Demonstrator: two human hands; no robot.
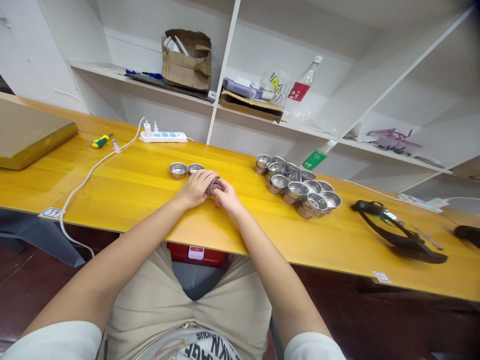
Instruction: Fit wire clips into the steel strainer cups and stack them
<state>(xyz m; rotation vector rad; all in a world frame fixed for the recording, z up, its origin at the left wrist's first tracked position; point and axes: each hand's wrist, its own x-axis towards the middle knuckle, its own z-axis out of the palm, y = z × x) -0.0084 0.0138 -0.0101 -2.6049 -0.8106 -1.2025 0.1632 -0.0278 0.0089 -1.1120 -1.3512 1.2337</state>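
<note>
My left hand [197,188] and my right hand [226,194] meet above the yellow table, both closed around a small metal cup [212,184]. Only the cup's tilted rim shows between my fingers; the rest is hidden. Just beyond my left hand stand two shallow metal cups, a fuller-view one [178,170] and another [195,168] partly covered by the hand. To the right of my right hand is a cluster of several perforated metal cups [297,190], some stacked in each other.
On the table [232,225] lie a power strip [163,136], a green-yellow screwdriver [101,141], a white cable [80,186] and a black headset [397,232]. A large flat box [33,130] sits at the left. A green-labelled bottle [317,157] stands behind the cups, before shelves.
</note>
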